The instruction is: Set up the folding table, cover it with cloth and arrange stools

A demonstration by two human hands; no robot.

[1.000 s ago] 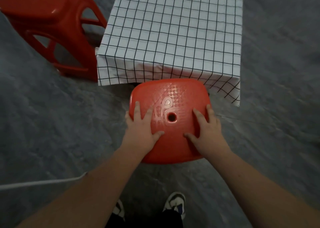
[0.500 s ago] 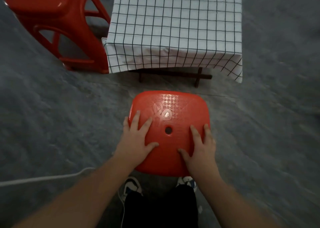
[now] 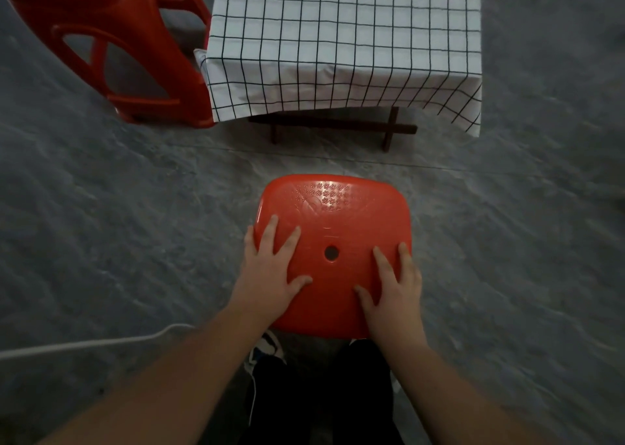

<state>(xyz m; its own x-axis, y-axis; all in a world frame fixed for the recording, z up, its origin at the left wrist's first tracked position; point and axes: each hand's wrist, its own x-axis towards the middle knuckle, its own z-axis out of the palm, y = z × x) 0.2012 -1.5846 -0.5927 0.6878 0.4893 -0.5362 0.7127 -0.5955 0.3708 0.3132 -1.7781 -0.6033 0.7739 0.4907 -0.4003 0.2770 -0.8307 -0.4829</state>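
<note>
2 hands, left [image 3: 270, 268] and right [image 3: 394, 292], lie flat with fingers spread on the stool [image 3: 333, 258], gripping nothing, stool on floor [image 3: 118, 224] apart from clothed table [image 3: 345, 42]; slide it in square, keeping pressure even.

Indoor room, grey stone floor [image 3: 101, 228]

Dim, mottled grey stone floor [image 3: 101, 241], white cable [image 3: 84, 343] trailing across
</note>
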